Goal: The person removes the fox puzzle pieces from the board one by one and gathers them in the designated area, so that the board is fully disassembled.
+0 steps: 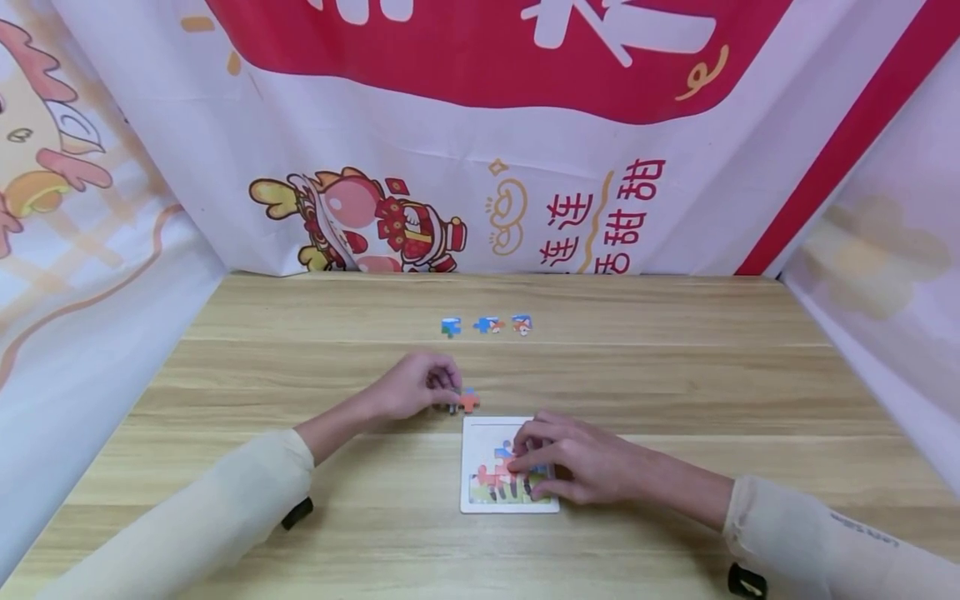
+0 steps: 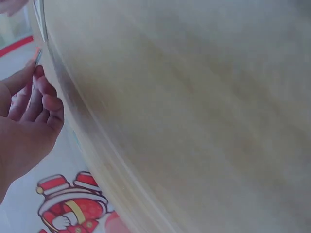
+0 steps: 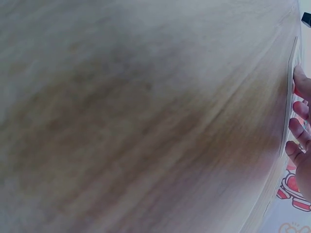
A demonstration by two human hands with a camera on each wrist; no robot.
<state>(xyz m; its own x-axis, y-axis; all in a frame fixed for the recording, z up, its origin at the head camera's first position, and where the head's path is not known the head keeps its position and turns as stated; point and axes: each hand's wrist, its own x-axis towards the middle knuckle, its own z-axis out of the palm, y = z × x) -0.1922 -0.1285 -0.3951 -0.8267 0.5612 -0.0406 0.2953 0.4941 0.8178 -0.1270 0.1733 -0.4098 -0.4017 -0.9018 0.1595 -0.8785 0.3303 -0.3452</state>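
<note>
My left hand [image 1: 420, 385] pinches a small jigsaw puzzle piece between thumb and fingertips, beyond the upper left corner of the puzzle tray. An orange piece with a blue knob [image 1: 469, 402] shows at those fingertips. In the left wrist view, the piece [image 2: 38, 56] appears edge-on in the left fingers. The white-framed puzzle tray [image 1: 472, 442] lies flat, with joined pieces along its lower part showing orange, blue and green. My right hand [image 1: 581, 460] rests over its right side, fingertips on the pieces, hiding part of the picture. The right wrist view catches the tray's edge [image 3: 289, 92] beside the fingers.
Three loose stretches of puzzle pieces lie near the table's back: a blue-green piece [image 1: 451, 326], a blue-and-orange one [image 1: 489, 325] and a fox-face piece [image 1: 522, 324]. Printed cloth [image 1: 450, 133] hangs behind and beside the wooden table [image 1: 300, 367].
</note>
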